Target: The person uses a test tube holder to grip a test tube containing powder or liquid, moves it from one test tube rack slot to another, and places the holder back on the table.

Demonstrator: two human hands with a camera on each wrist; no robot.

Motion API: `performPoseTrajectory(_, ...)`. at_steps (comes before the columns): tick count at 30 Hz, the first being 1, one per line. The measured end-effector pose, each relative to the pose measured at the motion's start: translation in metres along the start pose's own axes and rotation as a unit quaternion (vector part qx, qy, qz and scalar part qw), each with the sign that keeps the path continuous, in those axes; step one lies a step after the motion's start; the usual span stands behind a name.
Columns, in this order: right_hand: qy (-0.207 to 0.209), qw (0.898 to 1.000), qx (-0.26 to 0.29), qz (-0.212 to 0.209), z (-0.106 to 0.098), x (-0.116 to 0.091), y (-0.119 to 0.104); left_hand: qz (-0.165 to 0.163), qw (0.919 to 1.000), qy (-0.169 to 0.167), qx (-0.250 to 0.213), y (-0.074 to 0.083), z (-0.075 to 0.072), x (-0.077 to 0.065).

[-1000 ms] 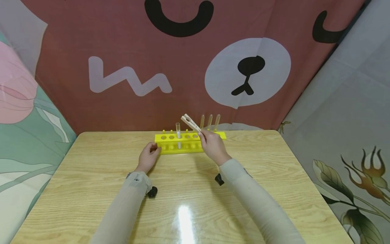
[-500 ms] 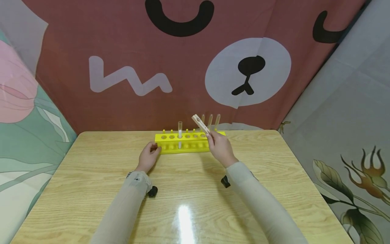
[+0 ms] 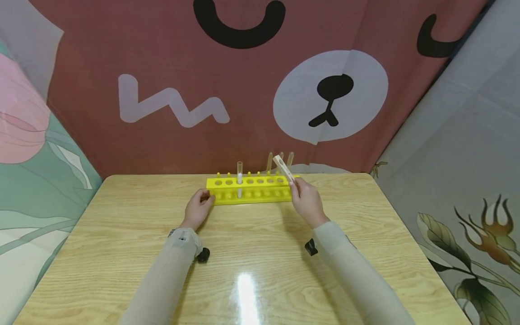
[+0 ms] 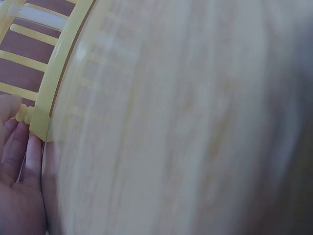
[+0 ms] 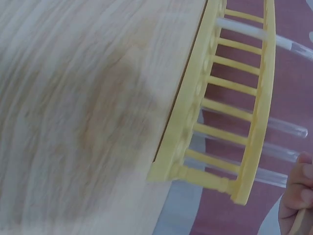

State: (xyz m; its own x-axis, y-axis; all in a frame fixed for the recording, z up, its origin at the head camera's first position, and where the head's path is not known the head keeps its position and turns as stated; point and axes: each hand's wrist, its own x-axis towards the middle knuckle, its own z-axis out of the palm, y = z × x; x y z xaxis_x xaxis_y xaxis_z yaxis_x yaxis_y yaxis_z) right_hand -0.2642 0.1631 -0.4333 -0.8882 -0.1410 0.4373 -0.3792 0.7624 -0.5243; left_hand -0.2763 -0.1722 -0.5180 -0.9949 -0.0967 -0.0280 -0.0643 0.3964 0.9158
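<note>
A yellow test tube rack (image 3: pixel 252 197) stands near the back edge of the table. My left hand (image 3: pixel 197 208) grips its left end; in the left wrist view the thumb (image 4: pixel 9 105) and fingers lie about the end post. One test tube with white contents (image 3: pixel 239 176) stands upright in a rack hole. My right hand (image 3: pixel 307 202) holds a wooden test tube clamp (image 3: pixel 283 168) above the rack's right end, its tip slanting up and to the left. Behind it are three clear test tubes (image 5: pixel 287 128), partly hidden by the clamp in the head view.
The wooden table (image 3: pixel 260 243) reaches toward me from the rack. Right behind its back edge hangs a printed cloth (image 3: pixel 174 149), with more cloth along both sides. Black wrist cameras (image 3: pixel 311 247) hang under the sleeves.
My right hand has moved to the right with the test tube clamp, away from the tube with white contents, which now stands straighter. My left hand has stayed on the rack.
</note>
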Motion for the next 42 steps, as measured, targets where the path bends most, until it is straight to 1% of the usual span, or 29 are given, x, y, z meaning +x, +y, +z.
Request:
performPoseTrajectory(6, 0.006, 1.000, 0.006, 0.030, -0.006, -0.006, 0.010, 0.002, 1.0000, -0.001, 0.000, -0.002, 0.000, 0.001)
performPoseTrajectory(16, 0.023, 0.999, 0.000, 0.041, -0.007, -0.012, 0.030, 0.004, 1.0000, -0.001, -0.006, -0.001, 0.000, 0.000)
performPoseTrajectory(24, 0.026, 0.995, -0.015, 0.091, -0.011, -0.015, 0.039, 0.007, 1.0000, 0.000, -0.007, -0.002, 0.001, 0.000)
performPoseTrajectory(36, 0.019, 0.990, -0.031, 0.137, -0.010, -0.020, 0.051, 0.009, 0.9999, 0.002, -0.011, -0.003, 0.001, 0.001)
performPoseTrajectory(42, 0.005, 0.986, -0.039, 0.161, -0.009, -0.024, 0.056, 0.007, 0.9999, 0.000, -0.012, -0.004, 0.000, 0.001)
